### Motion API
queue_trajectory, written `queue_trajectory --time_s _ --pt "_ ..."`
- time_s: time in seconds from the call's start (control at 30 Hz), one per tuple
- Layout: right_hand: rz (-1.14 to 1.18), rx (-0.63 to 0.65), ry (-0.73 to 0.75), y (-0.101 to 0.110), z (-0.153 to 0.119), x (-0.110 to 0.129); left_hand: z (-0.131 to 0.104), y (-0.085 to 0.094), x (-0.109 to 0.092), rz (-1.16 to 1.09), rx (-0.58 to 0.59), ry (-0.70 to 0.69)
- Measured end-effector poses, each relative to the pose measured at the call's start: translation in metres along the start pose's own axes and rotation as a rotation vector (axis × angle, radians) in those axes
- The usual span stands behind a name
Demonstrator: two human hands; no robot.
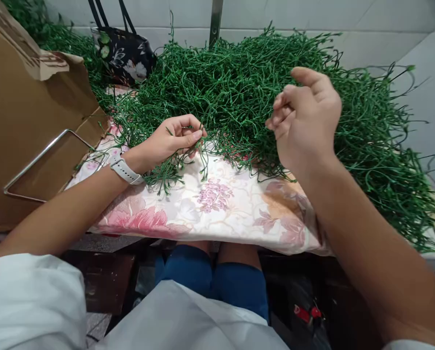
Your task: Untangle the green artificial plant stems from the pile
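Observation:
My left hand (182, 135), with a pale watch (125, 169) on its wrist, is closed in a pinch over the cloth. Between its thumb and fingers are thin green artificial plant stems (204, 163), whose ends hang below the fingers. Raised before the right part of a big heap of the same stems (232, 87) is my right hand (304, 114). Its index finger is lifted apart from the other fingers, which are loosely curled, and nothing shows in them. A small cluster of stems (164, 177) lies on the cloth just below my left hand.
A flowered cloth (217, 214) covers the table. At the left stands a cardboard box (31, 121) with a bent metal wire frame (38, 165) against it. Behind the heap are a dark floral bag (128, 56) and a tiled wall (293, 17).

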State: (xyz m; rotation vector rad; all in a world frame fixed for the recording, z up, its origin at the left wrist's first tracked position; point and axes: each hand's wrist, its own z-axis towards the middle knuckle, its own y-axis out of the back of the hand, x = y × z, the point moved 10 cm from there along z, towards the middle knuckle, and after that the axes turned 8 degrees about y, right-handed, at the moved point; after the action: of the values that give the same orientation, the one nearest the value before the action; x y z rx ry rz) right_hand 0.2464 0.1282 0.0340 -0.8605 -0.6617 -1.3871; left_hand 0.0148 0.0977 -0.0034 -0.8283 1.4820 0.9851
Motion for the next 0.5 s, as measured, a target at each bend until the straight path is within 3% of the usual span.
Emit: queue_trajectory --time_s 0.13,0.27,0.5 --pt "-0.098 0.305 0.121 -0.053 -0.032 0.008 -0.003 -0.004 -0.006 -0.008 -0.004 -0.057" --pt "-0.090 0.562 0.099 -0.098 -0.071 0.008 -0.008 -0.015 -0.015 0.031 0.041 -0.109" --pt "-0.105 0.785 0.119 -0.111 -0.083 0.006 -0.011 -0.025 -0.015 0.047 0.124 -0.094"
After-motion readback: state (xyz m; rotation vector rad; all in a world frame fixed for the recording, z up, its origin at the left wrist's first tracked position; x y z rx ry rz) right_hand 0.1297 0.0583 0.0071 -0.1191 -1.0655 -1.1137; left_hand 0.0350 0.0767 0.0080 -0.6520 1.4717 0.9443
